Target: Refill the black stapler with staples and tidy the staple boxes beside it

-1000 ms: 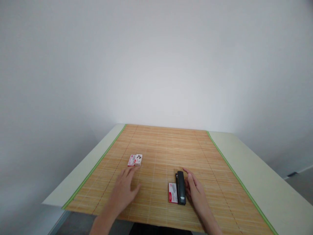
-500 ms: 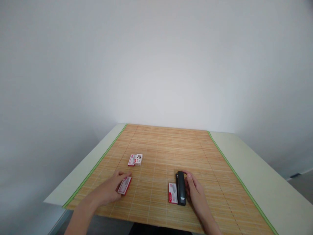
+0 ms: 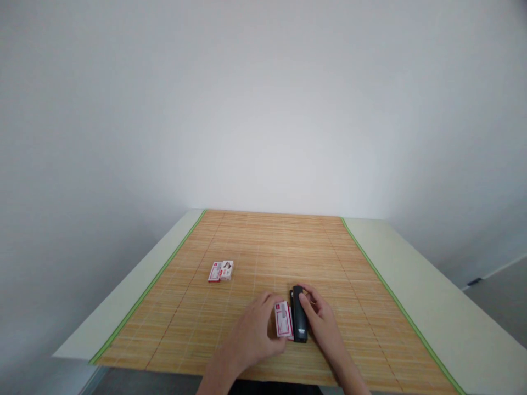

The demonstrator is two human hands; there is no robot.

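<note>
A black stapler (image 3: 299, 322) lies lengthwise on the bamboo mat (image 3: 263, 247) near its front edge. My right hand (image 3: 320, 319) is curled around the stapler from the right, thumb and fingers on its far end. My left hand (image 3: 256, 330) is closed on a small red-and-white staple box (image 3: 283, 320), holding it against the stapler's left side. Whether another box lies under it is hidden. A second pair of red-and-white boxes (image 3: 221, 271) rests on the mat to the left, beyond my left hand.
The mat has green side edges and covers a pale green table (image 3: 420, 274) set against white walls. Grey floor (image 3: 502, 296) shows past the table's right edge.
My left hand picked up a staple box on the left of the mat and carried it right to the stapler. My right hand closed more over the stapler. The view shifted slightly.
</note>
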